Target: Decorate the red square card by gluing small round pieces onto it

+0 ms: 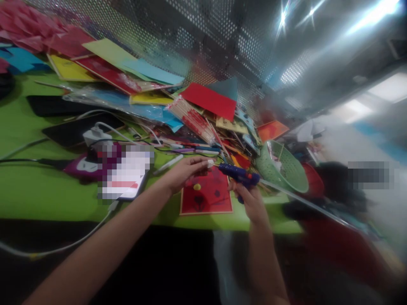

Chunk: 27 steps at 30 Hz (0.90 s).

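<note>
My right hand (249, 199) is closed round the grip of a blue glue gun (239, 173), whose nozzle points left. A long clear glue stick (295, 197) trails from its back toward the right. My left hand (186, 170) pinches a small white piece (210, 162) just in front of the nozzle. Both hands hover over a red card (206, 199) with small stuck-on shapes, lying on the green table (38, 190).
A heap of coloured paper sheets (127, 72), a bundle of wooden sticks (193, 118) and pens lies behind. A green colander (282, 167) stands at the right. A phone (127, 178), charger (93, 135) and cables lie left. A perforated metal wall rises behind.
</note>
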{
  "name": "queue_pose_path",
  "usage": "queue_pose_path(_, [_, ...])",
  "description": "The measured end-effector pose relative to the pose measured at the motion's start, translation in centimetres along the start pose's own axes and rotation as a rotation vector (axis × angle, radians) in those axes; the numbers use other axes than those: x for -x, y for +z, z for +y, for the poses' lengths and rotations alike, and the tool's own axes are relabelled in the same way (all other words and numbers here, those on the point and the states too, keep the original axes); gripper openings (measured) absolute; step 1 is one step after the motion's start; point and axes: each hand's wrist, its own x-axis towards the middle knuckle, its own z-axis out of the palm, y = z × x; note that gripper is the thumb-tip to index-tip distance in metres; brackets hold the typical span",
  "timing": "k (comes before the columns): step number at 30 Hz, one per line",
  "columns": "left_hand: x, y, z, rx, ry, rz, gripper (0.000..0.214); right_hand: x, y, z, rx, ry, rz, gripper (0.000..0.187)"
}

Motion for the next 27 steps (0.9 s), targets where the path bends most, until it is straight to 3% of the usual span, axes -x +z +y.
queue_pose_path(5, [-0.08,-0.35,-0.22,-0.042,-0.002,-0.040,0.044,-0.27,0.07,-0.05,0.011,0.013,0.023,0.041])
queue_pose_path(27, [-0.31,-0.29,-0.31,0.015,0.010,-0.021,0.030,0.02,0.01,-0.30,0.042,0.006,0.025,0.038])
